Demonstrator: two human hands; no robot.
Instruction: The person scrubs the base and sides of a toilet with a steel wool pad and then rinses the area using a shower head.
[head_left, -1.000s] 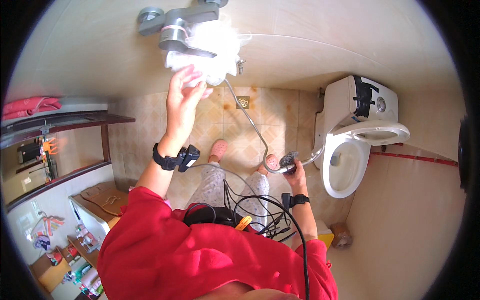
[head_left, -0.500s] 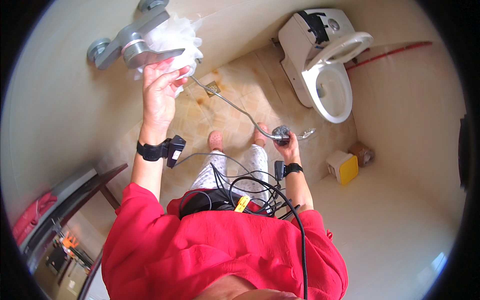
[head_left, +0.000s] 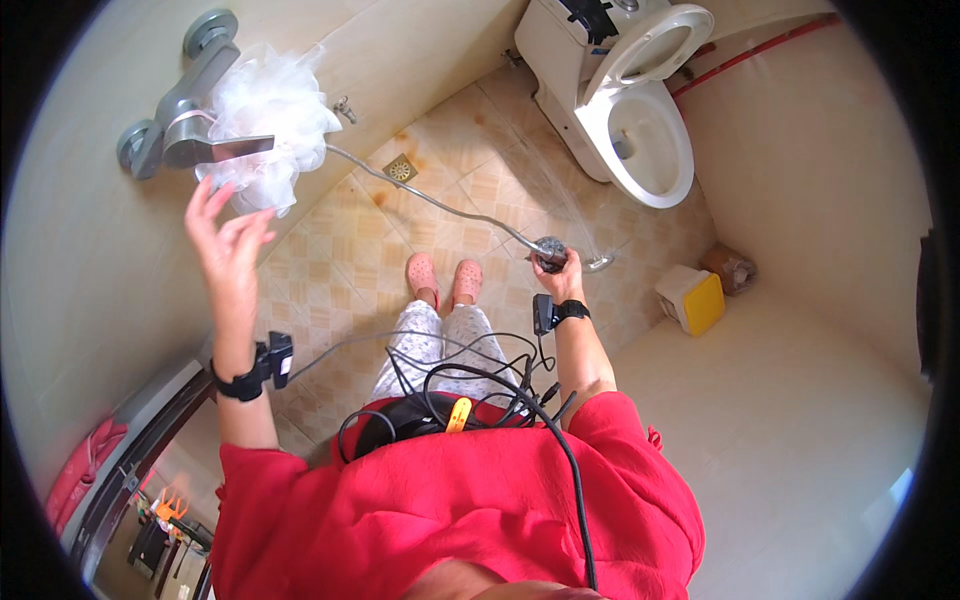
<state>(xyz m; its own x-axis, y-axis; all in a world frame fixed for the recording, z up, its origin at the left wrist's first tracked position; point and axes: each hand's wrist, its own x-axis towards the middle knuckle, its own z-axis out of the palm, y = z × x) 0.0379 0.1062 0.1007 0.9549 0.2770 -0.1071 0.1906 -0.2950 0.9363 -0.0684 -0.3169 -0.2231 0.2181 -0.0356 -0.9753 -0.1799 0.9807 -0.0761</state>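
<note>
White toilet [head_left: 640, 120], seat raised, at upper right. Yellow-lidded bin [head_left: 692, 298] on tiled floor [head_left: 340, 260] near it; brown bag [head_left: 732, 266] just beside bin. Square floor drain [head_left: 400, 169] below the wall. Pink slippers [head_left: 445, 277] side by side.

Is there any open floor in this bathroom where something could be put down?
Yes: the plain pale floor right of the yellow bin, toward the right wall, is bare. So is the tiled patch between the drain and the pink slippers. It is crowded around the toilet, where the right hand holds the shower head.
</note>
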